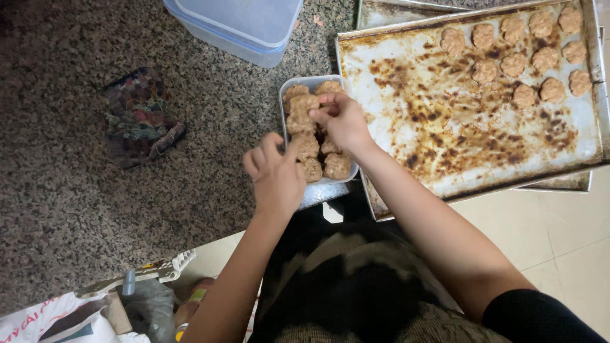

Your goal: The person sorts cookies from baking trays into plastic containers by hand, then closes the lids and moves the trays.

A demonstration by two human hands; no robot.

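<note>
A small clear plastic container [286,86] sits at the edge of the speckled granite counter, filled with brown cookies [337,166]. My right hand [343,121] hovers over the container and pinches one cookie [302,111] between its fingertips. My left hand [274,174] rests at the container's near left corner, fingers curled, thumb touching a cookie. A large stained metal baking tray [445,121] lies to the right, with several more cookies [515,63] grouped in its far right corner.
A clear storage box with a blue-edged lid [238,25] stands at the back. A dark patterned cloth [140,117] lies on the counter to the left. Bags and clutter [95,311] sit below the counter edge; pale floor tiles [559,241] show at right.
</note>
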